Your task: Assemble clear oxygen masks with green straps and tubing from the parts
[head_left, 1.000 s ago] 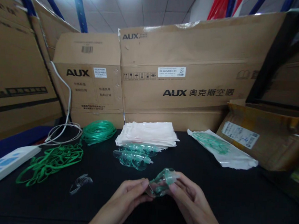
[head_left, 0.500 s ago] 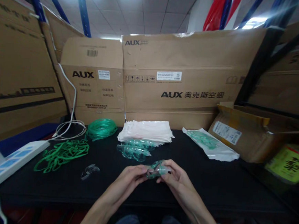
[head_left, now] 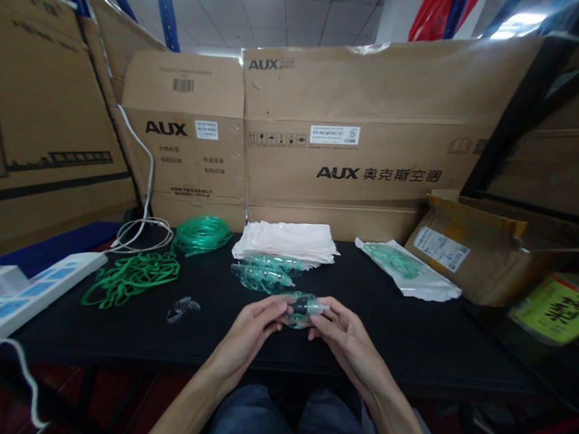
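Between my two hands is a clear green-tinted oxygen mask point(head_left: 298, 310), held above the front of the black table. My left hand point(head_left: 255, 325) pinches its left edge with thumb and fingers. At its right end, by the pale connector, my right hand point(head_left: 343, 331) has its fingers closed on it. Just beyond lie more green-tinted masks point(head_left: 263, 276), partly against a stack of white pouches point(head_left: 287, 240). To the left rest a small pile of thin clear pieces point(head_left: 182, 309), a heap of green elastic straps point(head_left: 131, 278) and a coil of green tubing point(head_left: 202, 235).
A white power strip point(head_left: 37, 301) with a plugged-in adapter and cable runs along the left edge. On the right are a filled white pouch point(head_left: 408, 270), an open cardboard box point(head_left: 468, 238) and a yellow-labelled jar point(head_left: 557, 308). Tall cardboard panels point(head_left: 377, 117) wall the back.
Both hands have turned the mask so its rounded body shows more openly between them. The whole view has tilted down slightly, and both hands still grip the mask.
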A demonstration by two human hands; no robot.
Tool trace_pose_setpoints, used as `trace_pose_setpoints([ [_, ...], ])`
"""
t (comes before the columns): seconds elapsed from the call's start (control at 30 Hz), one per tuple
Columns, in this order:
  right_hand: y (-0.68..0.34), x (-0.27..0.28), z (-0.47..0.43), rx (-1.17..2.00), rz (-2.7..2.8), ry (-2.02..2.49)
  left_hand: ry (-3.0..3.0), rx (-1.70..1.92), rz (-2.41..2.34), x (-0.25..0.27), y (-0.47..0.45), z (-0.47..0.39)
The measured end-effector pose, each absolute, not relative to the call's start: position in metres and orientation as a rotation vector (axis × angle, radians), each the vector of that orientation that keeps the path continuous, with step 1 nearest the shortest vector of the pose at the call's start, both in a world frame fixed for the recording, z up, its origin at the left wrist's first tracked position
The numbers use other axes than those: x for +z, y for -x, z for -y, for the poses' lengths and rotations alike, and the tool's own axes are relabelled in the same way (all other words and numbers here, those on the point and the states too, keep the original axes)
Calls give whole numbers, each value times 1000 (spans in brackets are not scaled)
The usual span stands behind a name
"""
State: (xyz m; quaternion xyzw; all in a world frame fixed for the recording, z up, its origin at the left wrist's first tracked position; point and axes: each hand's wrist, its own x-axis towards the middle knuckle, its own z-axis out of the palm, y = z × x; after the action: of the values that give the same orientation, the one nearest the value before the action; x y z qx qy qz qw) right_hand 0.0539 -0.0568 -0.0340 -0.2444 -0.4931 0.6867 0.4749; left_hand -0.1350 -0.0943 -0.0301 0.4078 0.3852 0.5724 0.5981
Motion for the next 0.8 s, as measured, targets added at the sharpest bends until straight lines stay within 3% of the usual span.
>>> trace_pose_setpoints([
  [0.27, -58, -40, 58, 1672, 1165, 615, -1019, 1310, -936, -26, 135, 100],
  [0.5, -56, -48, 59, 1354, 1375, 642, -1056, 1302, -1023, -25, 134, 101],
  [0.8, -48, -57, 57, 1177, 1529, 801, -1152, 1311, -1063, -27, 132, 101],
])
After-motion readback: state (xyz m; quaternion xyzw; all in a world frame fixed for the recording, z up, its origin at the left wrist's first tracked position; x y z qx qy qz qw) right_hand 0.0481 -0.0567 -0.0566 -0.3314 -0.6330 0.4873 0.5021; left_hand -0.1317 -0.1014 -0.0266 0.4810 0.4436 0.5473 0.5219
